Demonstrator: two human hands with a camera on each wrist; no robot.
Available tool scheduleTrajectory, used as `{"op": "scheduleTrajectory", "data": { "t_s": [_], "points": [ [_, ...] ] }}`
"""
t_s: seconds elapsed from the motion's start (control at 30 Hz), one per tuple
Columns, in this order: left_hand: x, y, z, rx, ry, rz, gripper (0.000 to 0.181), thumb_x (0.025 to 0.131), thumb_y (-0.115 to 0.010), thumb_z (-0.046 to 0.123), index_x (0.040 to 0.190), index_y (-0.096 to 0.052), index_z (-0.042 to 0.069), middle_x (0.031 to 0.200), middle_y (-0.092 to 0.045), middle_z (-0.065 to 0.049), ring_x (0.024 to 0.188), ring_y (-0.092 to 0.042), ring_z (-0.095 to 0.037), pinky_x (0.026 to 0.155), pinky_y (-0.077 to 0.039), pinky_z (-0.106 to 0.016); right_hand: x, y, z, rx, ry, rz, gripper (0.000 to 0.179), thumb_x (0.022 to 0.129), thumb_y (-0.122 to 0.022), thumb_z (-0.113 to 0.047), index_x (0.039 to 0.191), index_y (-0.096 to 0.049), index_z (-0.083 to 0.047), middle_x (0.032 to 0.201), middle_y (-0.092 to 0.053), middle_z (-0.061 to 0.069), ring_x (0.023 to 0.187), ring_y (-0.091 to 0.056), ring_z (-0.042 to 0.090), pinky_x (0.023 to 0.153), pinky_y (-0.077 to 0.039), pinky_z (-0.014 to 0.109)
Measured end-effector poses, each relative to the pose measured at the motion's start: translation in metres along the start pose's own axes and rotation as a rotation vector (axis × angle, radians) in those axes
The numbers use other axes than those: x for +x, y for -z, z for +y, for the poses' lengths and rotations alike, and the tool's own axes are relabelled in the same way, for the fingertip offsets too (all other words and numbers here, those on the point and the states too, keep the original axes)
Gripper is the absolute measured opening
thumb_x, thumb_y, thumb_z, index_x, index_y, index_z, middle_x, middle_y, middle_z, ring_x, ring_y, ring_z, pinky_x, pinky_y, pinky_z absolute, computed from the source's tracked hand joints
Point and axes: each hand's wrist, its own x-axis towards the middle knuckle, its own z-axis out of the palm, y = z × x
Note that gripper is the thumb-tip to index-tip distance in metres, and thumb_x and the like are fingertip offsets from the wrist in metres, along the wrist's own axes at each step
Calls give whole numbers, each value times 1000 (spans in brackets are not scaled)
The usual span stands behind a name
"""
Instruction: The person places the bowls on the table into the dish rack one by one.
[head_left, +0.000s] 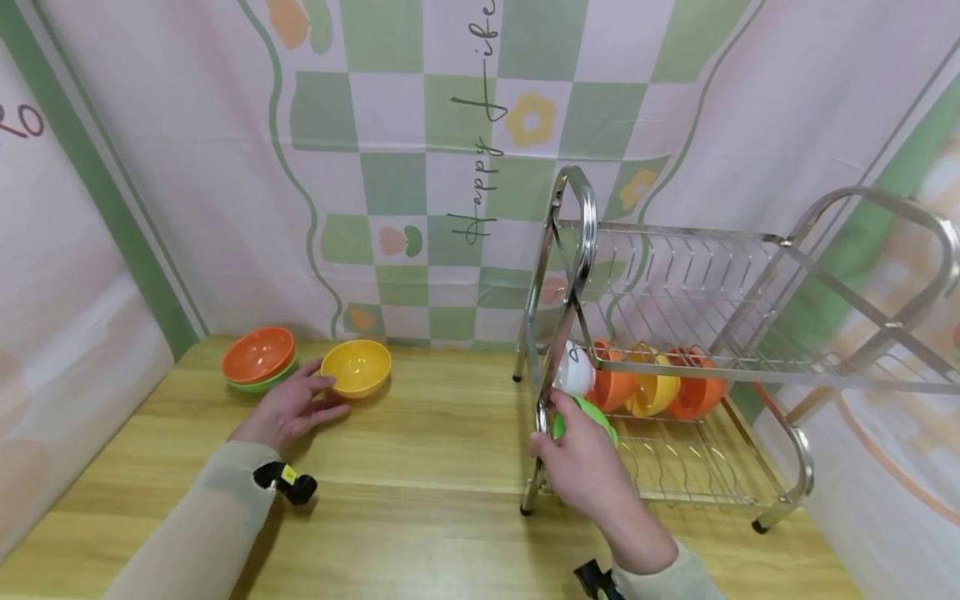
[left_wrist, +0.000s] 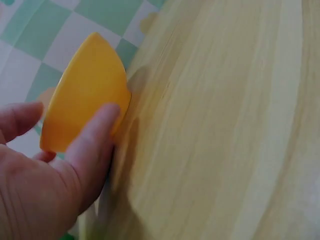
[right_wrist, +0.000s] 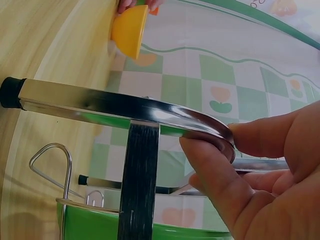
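My left hand (head_left: 292, 408) is beside a yellow bowl (head_left: 357, 369) that stands upright on the wooden table. In the left wrist view, its thumb lies against the outside of the bowl and the other fingers spread near the rim, not curled round it. To that hand's left, an orange bowl (head_left: 258, 356) is nested in a green bowl (head_left: 260, 386). My right hand (head_left: 588, 467) pinches the near side frame of a two-tier metal dish rack (head_left: 750, 374) between thumb and fingers, as the right wrist view shows. Just behind those fingers, a green bowl (head_left: 597, 417) sits in the rack.
On the rack's lower tier, a white bowl (head_left: 576, 372), an orange bowl (head_left: 615, 390), a yellow bowl (head_left: 656, 393) and another orange bowl (head_left: 699, 398) stand on edge in a row. A patterned curtain (head_left: 465, 183) hangs behind the table (head_left: 427, 533).
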Motion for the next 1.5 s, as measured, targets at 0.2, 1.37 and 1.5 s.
{"op": "scheduleTrajectory", "data": {
  "t_s": [0.2,1.37,1.5],
  "points": [
    [2,-7,1,70,-22,35,82,98,-42,-10,162,-5,26,159,-13,-27,139,-31,-40,101,-48,-51,0,0,-1,-1,9,-1,65,96,-65,-17,153,-35,-9,106,-64,8,61,-54,19,46,-49,35],
    [-40,-20,-9,197,-3,-146,75,96,-43,-11,161,-17,16,154,-16,-36,130,-42,-48,96,-51,-49,-1,-2,0,7,-17,0,68,98,-64,-16,156,-30,-6,97,-68,4,65,-59,17,47,-52,34],
    [-54,-26,-15,214,-14,-192,74,96,-46,-10,160,-18,13,153,-19,-37,125,-49,-44,96,-51,-51,-1,-3,-1,19,-18,5,68,97,-65,-15,156,-30,-7,97,-68,5,65,-59,18,46,-52,34]
  ]
}}
